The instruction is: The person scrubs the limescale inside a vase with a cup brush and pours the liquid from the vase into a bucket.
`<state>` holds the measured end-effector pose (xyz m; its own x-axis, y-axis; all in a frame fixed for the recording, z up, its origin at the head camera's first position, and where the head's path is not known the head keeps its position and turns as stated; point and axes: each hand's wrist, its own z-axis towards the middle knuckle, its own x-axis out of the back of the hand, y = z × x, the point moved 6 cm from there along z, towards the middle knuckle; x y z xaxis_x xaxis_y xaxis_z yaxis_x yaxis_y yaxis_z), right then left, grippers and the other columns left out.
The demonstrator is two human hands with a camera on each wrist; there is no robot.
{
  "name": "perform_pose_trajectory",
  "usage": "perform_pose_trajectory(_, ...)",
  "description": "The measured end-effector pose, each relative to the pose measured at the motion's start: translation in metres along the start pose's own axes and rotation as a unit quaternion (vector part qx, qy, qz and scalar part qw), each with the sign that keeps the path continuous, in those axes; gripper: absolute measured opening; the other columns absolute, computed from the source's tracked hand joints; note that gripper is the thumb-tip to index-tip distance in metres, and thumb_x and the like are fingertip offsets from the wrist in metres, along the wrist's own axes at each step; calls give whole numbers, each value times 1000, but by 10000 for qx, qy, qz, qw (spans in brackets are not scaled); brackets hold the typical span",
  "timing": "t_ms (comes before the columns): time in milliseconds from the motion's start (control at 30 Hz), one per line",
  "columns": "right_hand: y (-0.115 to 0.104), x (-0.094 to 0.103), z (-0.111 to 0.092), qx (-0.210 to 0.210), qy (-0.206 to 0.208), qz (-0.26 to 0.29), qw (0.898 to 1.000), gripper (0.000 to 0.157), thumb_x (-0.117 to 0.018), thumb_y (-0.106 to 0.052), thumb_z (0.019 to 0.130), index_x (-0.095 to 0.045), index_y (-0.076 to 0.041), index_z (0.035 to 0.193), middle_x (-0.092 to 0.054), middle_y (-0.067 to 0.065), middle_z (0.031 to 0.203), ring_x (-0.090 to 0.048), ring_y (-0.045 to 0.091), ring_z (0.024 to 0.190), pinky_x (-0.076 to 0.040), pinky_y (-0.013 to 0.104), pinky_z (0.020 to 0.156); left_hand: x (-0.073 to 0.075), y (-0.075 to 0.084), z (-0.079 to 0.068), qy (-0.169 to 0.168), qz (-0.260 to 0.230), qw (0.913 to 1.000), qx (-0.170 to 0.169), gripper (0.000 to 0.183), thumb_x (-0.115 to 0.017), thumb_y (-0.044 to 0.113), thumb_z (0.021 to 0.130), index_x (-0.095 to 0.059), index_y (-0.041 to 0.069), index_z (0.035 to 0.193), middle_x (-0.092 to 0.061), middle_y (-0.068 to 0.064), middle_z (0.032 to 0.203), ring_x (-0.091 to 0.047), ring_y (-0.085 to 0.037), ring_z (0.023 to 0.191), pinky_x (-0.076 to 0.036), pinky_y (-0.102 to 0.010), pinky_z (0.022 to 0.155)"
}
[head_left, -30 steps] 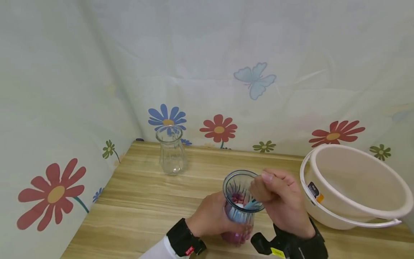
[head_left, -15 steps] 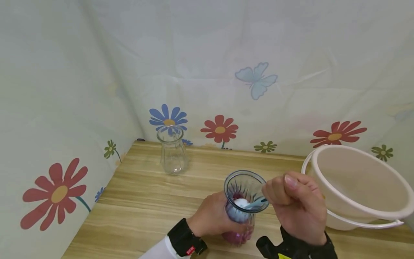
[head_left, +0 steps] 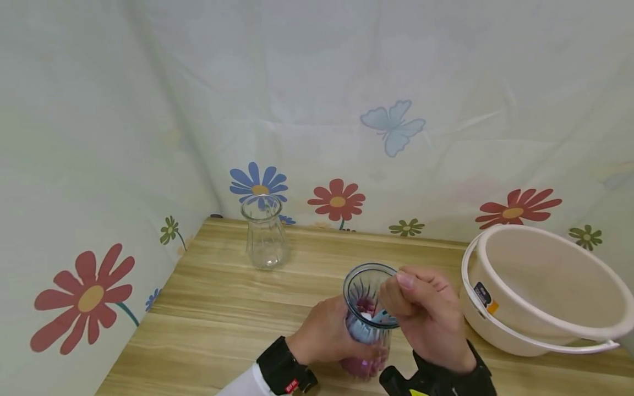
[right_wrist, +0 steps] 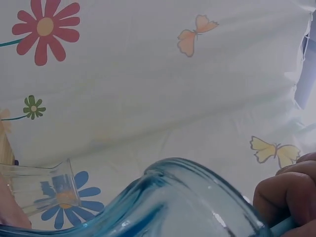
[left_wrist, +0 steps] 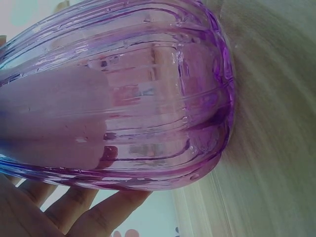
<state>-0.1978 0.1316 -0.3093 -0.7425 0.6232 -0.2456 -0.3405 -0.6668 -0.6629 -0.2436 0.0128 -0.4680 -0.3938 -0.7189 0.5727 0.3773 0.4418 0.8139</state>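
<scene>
A ribbed glass vase (head_left: 365,363), blue at the rim and pink-purple at the base, stands near the front of the wooden table. My left hand (head_left: 324,330) grips its side, fingers and thumb around the body. Over the rim, my right hand (head_left: 428,316) grips the blue handle (right_wrist: 283,227) of a sponge bottle brush. The brush's pale sponge head (left_wrist: 54,118) sits inside the vase, above its bottom. Most of the handle is hidden by the right hand. In the right wrist view, the curled fingers (right_wrist: 284,195) show beside the vase's blue rim (right_wrist: 197,173).
A clear glass vase (head_left: 267,245) stands upright at the back left of the table (head_left: 198,324). On the right is a pale pink bucket (head_left: 520,330) with its handle hanging down in front. A flower-print cloth (head_left: 307,137) hangs behind the table and along the left.
My right hand moved right, tilting the brush handle outward, then came back left over the rim. My left hand and the vase have stayed nearly still.
</scene>
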Motion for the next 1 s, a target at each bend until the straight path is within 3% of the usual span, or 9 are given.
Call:
perform_pose_trajectory(167,5,0,1,-544,-153,-291,9980,40,-14,13,104,-29,-6,73,-25,2,66,-26,19,55,-21,34,51,-1,-1,0,-60,-67,9999,-129,82,-90,52,75,-44,42,141,-67,19,122,-63,5,104,-55,-21,93)
perform_pose_trajectory(333,5,-1,3,-538,-389,-335,9972,39,-14,14,104,-30,-5,74,-26,3,67,-28,19,57,-22,35,52,-2,-1,0,-40,-57,9994,-334,81,-89,53,76,-43,41,141,-67,19,122,-63,5,103,-55,-20,92)
perform_pose_trajectory(500,6,0,3,-475,-381,-277,9978,39,-14,13,104,-30,-5,74,-26,3,67,-28,19,57,-22,35,52,-2,-2,0,-43,-59,9995,-320,80,-88,54,76,-43,42,141,-68,19,122,-64,5,103,-55,-20,92)
perform_pose_trajectory(767,2,3,2,90,-82,150,9998,38,-9,10,104,-23,-7,73,-23,2,65,-23,17,55,-19,32,54,0,-1,-2,-45,-128,9999,29,76,-89,57,74,-49,41,137,-68,19,119,-63,3,101,-55,-22,90)
perform_pose_trajectory(1000,-11,5,1,785,299,122,9964,36,-5,9,99,-19,-8,71,-19,0,64,-20,14,53,-16,27,52,-1,-1,-1,-72,-187,9997,145,73,-90,57,72,-52,40,131,-68,20,116,-63,3,100,-55,-22,88)
